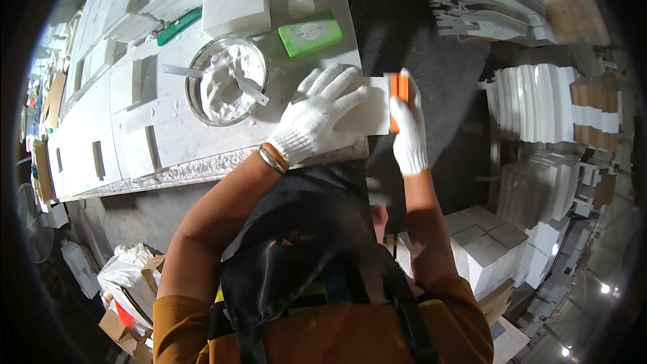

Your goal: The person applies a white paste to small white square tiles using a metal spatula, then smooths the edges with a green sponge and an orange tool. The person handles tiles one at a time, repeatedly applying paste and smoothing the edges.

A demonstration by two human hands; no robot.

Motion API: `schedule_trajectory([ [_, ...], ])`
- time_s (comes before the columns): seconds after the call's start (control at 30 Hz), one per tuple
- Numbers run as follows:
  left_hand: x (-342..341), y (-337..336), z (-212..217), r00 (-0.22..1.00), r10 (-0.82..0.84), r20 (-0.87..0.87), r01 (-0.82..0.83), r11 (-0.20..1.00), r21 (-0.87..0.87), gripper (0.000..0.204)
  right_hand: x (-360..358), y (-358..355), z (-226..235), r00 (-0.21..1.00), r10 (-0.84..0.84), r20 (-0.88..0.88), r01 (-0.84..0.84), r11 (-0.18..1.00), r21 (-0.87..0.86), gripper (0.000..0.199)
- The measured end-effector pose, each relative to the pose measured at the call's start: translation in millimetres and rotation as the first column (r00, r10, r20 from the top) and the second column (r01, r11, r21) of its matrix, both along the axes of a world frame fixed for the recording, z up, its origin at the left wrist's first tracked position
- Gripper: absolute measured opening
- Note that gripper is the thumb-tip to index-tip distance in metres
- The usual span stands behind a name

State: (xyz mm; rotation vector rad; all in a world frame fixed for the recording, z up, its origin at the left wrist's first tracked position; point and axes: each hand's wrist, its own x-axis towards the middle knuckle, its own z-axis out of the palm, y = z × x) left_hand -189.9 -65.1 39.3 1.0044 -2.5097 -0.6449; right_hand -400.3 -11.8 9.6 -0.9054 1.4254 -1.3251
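Note:
My left hand (320,111), in a white knitted glove, lies flat with its fingers spread on a white stone tile (374,104) that sticks out past the table's right end. My right hand (409,128), gloved the same way, is closed around an orange sanding block (403,86). That block stands against the tile's outer right edge; its contact face is mostly hidden. Left of my left hand sits a steel bowl (193,98) of white paste (221,96). Two putty knives rest in it, one pale (176,71) and one lying in the paste (253,89).
Behind the bowl stand a white stone block (236,3), a squeeze bottle (301,3) and a green box (310,37). A long green tool (179,27) lies farther left. Smaller tiles (128,84) cover the table's left part. Stacks of white slabs (529,104) stand to the right.

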Motion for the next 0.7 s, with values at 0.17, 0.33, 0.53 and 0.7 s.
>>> schedule_trajectory([
  [0.17,4.3,4.1,2.6,1.0,0.01,-0.009,-0.01,1.0,-0.012,0.068,3.8,84.4,0.2,0.991,-0.026,0.131,0.001,0.982,0.187,0.063],
  [0.33,1.2,0.9,-1.1,1.0,0.0,0.001,0.0,0.999,-0.035,0.07,4.9,-2.0,-1.2,0.994,-0.031,0.108,0.035,0.999,-0.041,0.059],
  [0.53,0.4,1.8,-3.3,1.0,0.017,0.009,-0.016,1.0,-0.019,0.071,-2.2,0.7,-1.0,0.996,0.028,-0.082,-0.03,0.999,-0.019,0.066],
  [0.7,3.6,1.5,3.5,1.0,0.008,-0.009,-0.008,1.0,-0.011,0.072,7.2,72.1,28.3,0.994,0.042,-0.103,-0.018,0.975,0.22,0.068],
])
